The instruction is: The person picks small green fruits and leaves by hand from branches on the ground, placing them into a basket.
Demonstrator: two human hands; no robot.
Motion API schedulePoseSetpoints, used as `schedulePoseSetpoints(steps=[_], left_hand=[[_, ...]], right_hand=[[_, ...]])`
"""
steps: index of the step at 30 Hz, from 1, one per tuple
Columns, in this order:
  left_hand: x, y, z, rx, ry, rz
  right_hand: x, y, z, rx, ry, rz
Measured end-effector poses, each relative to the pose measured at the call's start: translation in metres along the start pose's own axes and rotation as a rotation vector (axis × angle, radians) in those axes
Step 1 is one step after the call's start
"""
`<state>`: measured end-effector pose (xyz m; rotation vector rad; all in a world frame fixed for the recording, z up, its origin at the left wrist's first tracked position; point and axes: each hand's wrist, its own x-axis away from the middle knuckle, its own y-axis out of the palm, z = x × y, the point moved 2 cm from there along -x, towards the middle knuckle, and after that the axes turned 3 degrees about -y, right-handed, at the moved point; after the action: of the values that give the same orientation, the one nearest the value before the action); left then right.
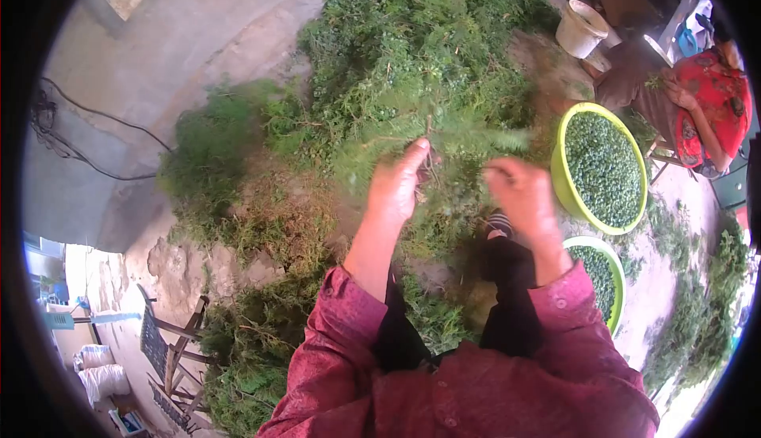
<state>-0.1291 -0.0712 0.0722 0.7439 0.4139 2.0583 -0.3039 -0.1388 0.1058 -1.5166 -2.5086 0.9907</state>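
My left hand (394, 188) is closed around the stem of a feathery green sprig (468, 137), thumb on top, in the middle of the head view. The sprig's fine leaves spread out to both sides and are blurred. To the right, my right hand (523, 200) is raised, apart from the left, its fingers curled together and smeared by motion. Whatever may be between those fingers is too small to make out. A large heap of green branches (420, 42) with small round green fruits lies just beyond both hands.
Two yellow-green basins, the far one (561, 172) and the near one (618, 279), hold small green fruits on the right. A seated person in red (713, 105) is beyond them, near a white bucket (581, 30). A wooden-framed chair (170, 347) and cables (87, 160) are left.
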Motion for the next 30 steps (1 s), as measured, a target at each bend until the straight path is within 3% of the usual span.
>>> schedulePoseSetpoints(steps=[2,4,5,6,8,9,10,12,14,16,20,22,24,25,26,27,28,30], left_hand=[[-0.008,-0.006,0.004,0.082,-0.048,0.002],[-0.01,-0.008,0.003,0.168,-0.09,-0.002],[-0.009,-0.007,0.002,0.224,-0.087,-0.049],[-0.009,-0.005,0.003,0.282,-0.08,-0.097],[-0.011,-0.003,-0.002,0.269,-0.088,-0.108],[-0.01,0.0,-0.005,0.247,-0.095,-0.109],[-0.006,0.004,-0.007,0.258,-0.097,-0.124],[0.001,0.012,-0.01,0.214,-0.079,-0.077],[0.004,0.014,-0.017,0.186,-0.12,-0.137],[0.012,0.023,-0.021,0.137,-0.072,-0.195],[0.028,0.032,-0.038,0.1,-0.124,-0.199],[0.026,0.024,-0.047,-0.317,-0.152,-0.231],[0.031,0.024,-0.052,-0.295,-0.016,-0.441],[0.035,0.024,-0.055,-0.227,-0.079,-0.463],[0.041,0.027,-0.049,-0.323,-0.012,-0.469],[0.041,0.026,-0.051,-0.321,-0.069,-0.427],[0.05,0.03,-0.045,-0.246,-0.056,-0.42],[0.044,0.022,-0.051,-0.231,-0.24,-0.475]], right_hand=[[0.018,-0.044,0.022,0.132,0.032,0.169],[0.054,-0.095,0.062,0.391,0.205,0.198],[0.08,-0.12,0.088,0.374,0.347,0.214],[0.105,-0.138,0.098,0.498,0.278,0.268],[0.162,-0.176,0.155,0.667,0.36,0.227],[0.178,-0.181,0.146,0.837,0.534,0.043],[0.196,-0.185,0.148,1.036,0.478,-0.106],[0.199,-0.192,0.131,0.969,0.487,-0.118],[0.17,-0.187,0.108,0.816,0.532,-0.001],[0.128,-0.169,0.057,0.613,0.437,0.127],[0.063,-0.109,-0.042,0.332,0.084,0.168],[0.046,-0.08,-0.07,0.359,0.048,0.12],[0.034,-0.06,-0.067,0.555,0.119,0.076],[0.034,-0.059,-0.067,0.543,0.122,0.083],[0.034,-0.055,-0.05,0.54,0.049,0.129],[0.036,-0.054,-0.045,0.558,0.025,0.127],[0.042,-0.055,-0.046,0.372,0.006,0.149],[0.053,-0.058,-0.057,0.223,-0.076,0.189]])
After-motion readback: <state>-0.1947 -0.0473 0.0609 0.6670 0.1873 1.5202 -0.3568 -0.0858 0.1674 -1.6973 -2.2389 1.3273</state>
